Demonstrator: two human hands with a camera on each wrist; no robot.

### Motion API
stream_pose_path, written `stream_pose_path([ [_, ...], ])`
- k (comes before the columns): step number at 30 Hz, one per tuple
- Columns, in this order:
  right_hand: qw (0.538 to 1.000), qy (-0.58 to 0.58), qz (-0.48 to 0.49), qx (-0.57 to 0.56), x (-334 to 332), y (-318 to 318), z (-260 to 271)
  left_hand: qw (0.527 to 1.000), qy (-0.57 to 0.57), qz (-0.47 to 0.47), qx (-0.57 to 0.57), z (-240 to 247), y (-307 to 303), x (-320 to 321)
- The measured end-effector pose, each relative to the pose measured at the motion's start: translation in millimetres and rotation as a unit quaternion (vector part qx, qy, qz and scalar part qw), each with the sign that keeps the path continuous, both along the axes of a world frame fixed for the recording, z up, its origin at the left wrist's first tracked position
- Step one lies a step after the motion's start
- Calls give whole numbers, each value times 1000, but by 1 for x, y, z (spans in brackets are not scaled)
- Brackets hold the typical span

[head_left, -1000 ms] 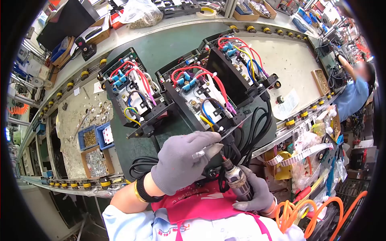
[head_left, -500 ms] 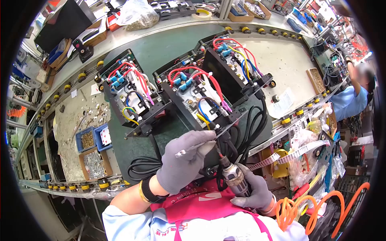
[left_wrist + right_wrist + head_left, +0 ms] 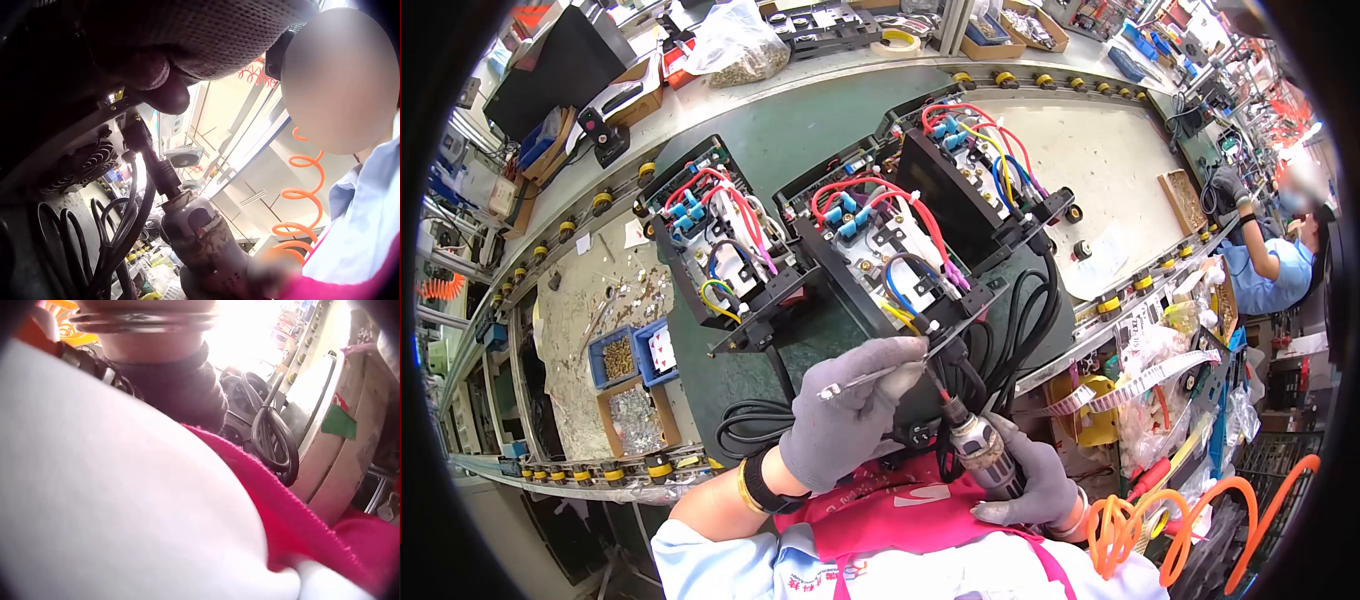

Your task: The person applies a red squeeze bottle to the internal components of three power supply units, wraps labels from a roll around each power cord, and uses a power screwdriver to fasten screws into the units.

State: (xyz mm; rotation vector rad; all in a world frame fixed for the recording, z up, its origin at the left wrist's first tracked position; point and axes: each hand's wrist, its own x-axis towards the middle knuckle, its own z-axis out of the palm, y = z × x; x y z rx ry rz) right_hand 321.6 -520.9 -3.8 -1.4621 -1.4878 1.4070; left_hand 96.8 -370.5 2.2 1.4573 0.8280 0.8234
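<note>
In the head view, my gloved left hand (image 3: 840,420) is at the front plate of the middle open black electrical unit (image 3: 880,250). It holds a slim silver metal tool (image 3: 850,385) across its fingers, with fingertips right at the plate's lower edge. My gloved right hand (image 3: 1040,480) grips a power screwdriver (image 3: 980,445) by its body, the bit pointing up at that plate beside the left fingertips. The left wrist view shows the screwdriver (image 3: 203,234) with its nose close under the plate; the left glove (image 3: 219,37) fills the top. The right wrist view shows mostly sleeve and apron.
Similar open units stand left (image 3: 725,240) and right (image 3: 975,170) on the green board (image 3: 750,110). Coiled black cables (image 3: 750,425) lie in front. Screw bins (image 3: 615,355) sit at left. An orange coiled hose (image 3: 1170,550) hangs at right. Another person (image 3: 1270,265) works far right.
The left hand shifts slightly left and down at the plate, and the silver tool tilts in it. The right hand keeps hold of the screwdriver. The far person's arm moves.
</note>
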Motion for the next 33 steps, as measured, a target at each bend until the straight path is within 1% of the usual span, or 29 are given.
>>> stream_pose_path([
  [2,1000,-5,2,-4,1,0,0,996,3,-11,-88,3,-1,-5],
  [5,1000,-14,1,-5,1,-1,-2,992,-30,-13,-124,5,-2,-5],
  [8,1000,-21,0,-14,0,0,0,999,-25,7,-47,2,-6,-6],
  [9,1000,-26,2,-8,0,0,0,999,-16,20,19,-3,-7,-6],
  [12,999,-39,8,-5,1,1,1,990,20,28,139,-1,-2,-4],
  [13,999,-42,11,-13,2,2,3,990,32,29,134,-2,-1,-3],
  [16,998,-54,19,-15,3,3,5,997,15,57,52,-3,-3,-3],
  [19,998,-55,22,-3,4,2,1,995,2,8,104,-8,3,-1],
  [22,998,-58,22,5,3,2,1,988,11,-16,156,-10,10,-2],
  [25,998,-62,22,6,2,4,3,962,64,-32,265,-9,16,-2],
  [28,997,-67,25,12,2,6,7,944,102,-32,311,-4,16,-1],
  [31,998,-60,20,9,1,2,5,957,88,-54,272,-7,19,-4],
  [33,998,-53,20,11,2,3,6,954,105,-52,275,-8,19,-6],
])
